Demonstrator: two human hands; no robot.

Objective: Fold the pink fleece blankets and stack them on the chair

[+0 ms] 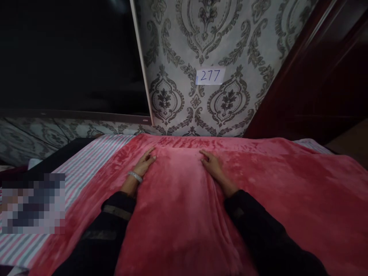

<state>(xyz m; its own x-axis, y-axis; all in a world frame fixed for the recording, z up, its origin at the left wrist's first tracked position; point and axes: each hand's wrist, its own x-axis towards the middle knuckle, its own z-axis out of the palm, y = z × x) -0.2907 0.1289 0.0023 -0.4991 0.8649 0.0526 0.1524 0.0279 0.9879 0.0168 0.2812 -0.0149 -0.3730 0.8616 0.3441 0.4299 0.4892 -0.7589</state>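
A plush red blanket (pixel 184 191) lies spread before me, with a lighter, smoother strip running down its middle toward me. My left hand (pixel 145 163), a bracelet on its wrist, rests at the far left corner of that strip, index finger stretched out and thumb apart. At the far right corner my right hand (pixel 212 165) touches the fabric, its index finger and thumb also apart. Several folds run along the strip's right side, beside my right forearm. The lower fingers of both hands are partly hidden.
A striped cloth (pixel 86 165) lies under the blanket and shows at the left. Behind stand a large dark screen (pixel 71 57), a patterned wall with a paper label (pixel 210 76) reading 277, and a dark red wooden panel (pixel 310 76). A blurred-out patch covers the left edge.
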